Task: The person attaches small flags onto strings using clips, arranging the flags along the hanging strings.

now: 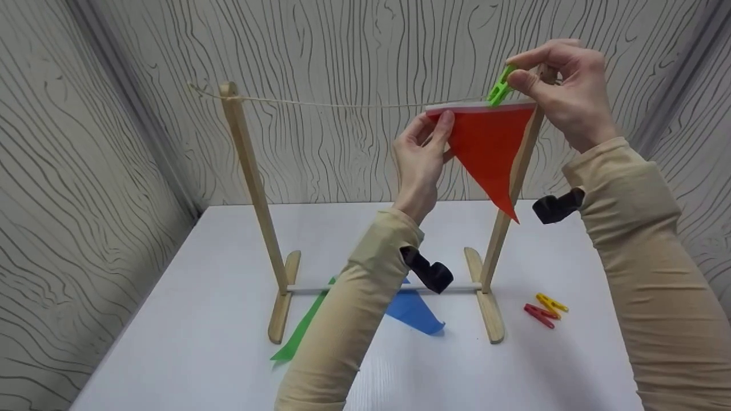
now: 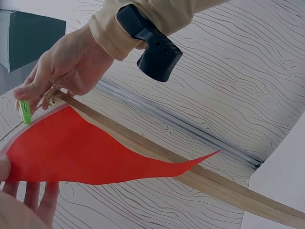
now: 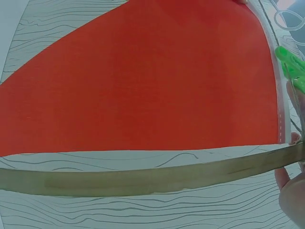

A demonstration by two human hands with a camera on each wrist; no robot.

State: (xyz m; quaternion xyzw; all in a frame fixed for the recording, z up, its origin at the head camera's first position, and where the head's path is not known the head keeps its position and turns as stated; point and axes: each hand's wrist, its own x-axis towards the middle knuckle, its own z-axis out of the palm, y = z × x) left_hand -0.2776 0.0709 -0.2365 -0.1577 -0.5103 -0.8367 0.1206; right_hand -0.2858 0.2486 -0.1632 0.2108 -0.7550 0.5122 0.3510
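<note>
A red triangular pennant (image 1: 495, 148) with a white top band hangs point down at the string (image 1: 337, 105), near the right post. My left hand (image 1: 424, 157) pinches its upper left corner, thumb in front and fingers behind. Between thumb and forefinger, my right hand (image 1: 571, 88) pinches a green clothespin (image 1: 500, 88), whose tip meets the white band right of its middle. The left wrist view shows the same clothespin (image 2: 25, 112) at the pennant's top edge. In the right wrist view the red cloth (image 3: 157, 81) fills most of the picture, and only part of the right hand (image 3: 296, 200) shows.
The string runs between a left wooden post (image 1: 251, 182) and a right wooden post (image 1: 522, 165), joined low by a white rod (image 1: 305, 288). A green pennant (image 1: 305, 331) and a blue pennant (image 1: 416, 313) lie on the white table (image 1: 188, 319). Red (image 1: 539, 315) and yellow clothespins (image 1: 551, 302) lie at right.
</note>
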